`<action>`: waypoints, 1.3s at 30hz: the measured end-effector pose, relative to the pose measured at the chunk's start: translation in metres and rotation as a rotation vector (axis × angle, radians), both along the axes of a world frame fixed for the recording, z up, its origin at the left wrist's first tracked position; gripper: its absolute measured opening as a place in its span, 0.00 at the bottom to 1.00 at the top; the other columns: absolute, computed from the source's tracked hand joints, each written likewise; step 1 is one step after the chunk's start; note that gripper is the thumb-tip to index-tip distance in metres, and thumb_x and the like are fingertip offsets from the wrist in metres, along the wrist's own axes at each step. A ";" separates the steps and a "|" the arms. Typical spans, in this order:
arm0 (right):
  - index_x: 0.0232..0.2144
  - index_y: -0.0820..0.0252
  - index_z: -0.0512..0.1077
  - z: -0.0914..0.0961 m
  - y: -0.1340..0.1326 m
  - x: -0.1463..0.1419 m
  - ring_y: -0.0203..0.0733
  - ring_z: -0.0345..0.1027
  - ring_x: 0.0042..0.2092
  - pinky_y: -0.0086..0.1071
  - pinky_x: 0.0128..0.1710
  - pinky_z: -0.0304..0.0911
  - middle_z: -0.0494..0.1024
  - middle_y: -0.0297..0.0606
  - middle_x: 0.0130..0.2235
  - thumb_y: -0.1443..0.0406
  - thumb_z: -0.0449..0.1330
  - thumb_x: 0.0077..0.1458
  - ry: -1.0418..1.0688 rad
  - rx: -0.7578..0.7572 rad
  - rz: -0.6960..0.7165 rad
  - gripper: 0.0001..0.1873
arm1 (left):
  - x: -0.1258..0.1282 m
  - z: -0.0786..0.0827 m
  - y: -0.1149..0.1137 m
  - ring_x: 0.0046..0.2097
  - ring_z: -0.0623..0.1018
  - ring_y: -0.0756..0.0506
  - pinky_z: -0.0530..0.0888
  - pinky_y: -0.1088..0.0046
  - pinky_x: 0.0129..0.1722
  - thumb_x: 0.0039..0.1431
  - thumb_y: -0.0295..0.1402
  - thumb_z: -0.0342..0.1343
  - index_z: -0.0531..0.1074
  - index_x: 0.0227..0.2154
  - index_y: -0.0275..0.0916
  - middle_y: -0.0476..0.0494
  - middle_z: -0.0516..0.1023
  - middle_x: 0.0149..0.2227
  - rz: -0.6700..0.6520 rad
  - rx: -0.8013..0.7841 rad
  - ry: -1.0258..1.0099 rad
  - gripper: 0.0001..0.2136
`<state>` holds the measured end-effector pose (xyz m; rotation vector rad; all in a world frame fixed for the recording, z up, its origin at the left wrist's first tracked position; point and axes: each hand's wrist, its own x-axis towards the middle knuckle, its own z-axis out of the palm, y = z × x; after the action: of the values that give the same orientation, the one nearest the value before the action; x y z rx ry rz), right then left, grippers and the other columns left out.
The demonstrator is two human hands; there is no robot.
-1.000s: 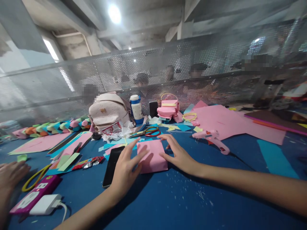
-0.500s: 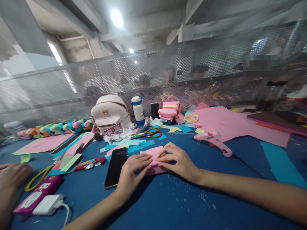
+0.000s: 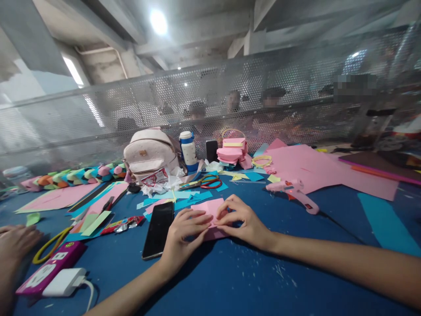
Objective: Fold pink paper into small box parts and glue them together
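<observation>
A pink paper sheet [image 3: 211, 206] lies on the blue table [image 3: 230, 281] in front of me. My left hand [image 3: 184, 235] has its fingers curled and pressed on the sheet's left part. My right hand [image 3: 243, 219] pinches the sheet from the right, fingertips almost meeting those of the left. Most of the sheet is hidden under both hands. A black phone [image 3: 158, 229] lies face up just left of my left hand.
A pink glue gun [image 3: 292, 193] lies to the right, scissors [image 3: 205, 182] behind the sheet. A backpack [image 3: 148, 153], bottle [image 3: 188, 150] and pink paper stack [image 3: 232, 151] stand at the back. Another person's hand [image 3: 15, 241], a power strip [image 3: 49, 267] and charger [image 3: 64, 281] are at left.
Both hands went from lying flat and spread on the open pink sheet to curled and pinching together at its middle; the sheet now looks smaller, folded over.
</observation>
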<state>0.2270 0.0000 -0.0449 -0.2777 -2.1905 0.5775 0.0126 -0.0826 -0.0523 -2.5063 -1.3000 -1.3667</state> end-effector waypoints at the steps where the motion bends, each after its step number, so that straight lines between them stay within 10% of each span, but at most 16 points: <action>1: 0.33 0.55 0.80 0.000 0.000 0.000 0.43 0.64 0.43 0.39 0.44 0.62 0.77 0.37 0.37 0.68 0.65 0.56 0.000 -0.004 0.003 0.03 | 0.000 0.000 0.000 0.50 0.79 0.41 0.70 0.55 0.53 0.59 0.28 0.59 0.78 0.43 0.49 0.48 0.82 0.45 0.002 0.006 0.009 0.11; 39: 0.33 0.57 0.80 -0.003 0.016 0.018 0.41 0.68 0.39 0.37 0.41 0.65 0.77 0.38 0.33 0.60 0.66 0.56 -0.002 -0.070 0.046 0.06 | -0.016 0.003 -0.019 0.45 0.77 0.43 0.63 0.54 0.53 0.58 0.29 0.61 0.74 0.30 0.44 0.49 0.81 0.46 0.121 0.023 0.068 0.04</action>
<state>0.2445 0.0163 -0.0476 -0.2656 -2.1864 0.6808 -0.0032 -0.1012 -0.0496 -2.3928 -1.3894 -1.2540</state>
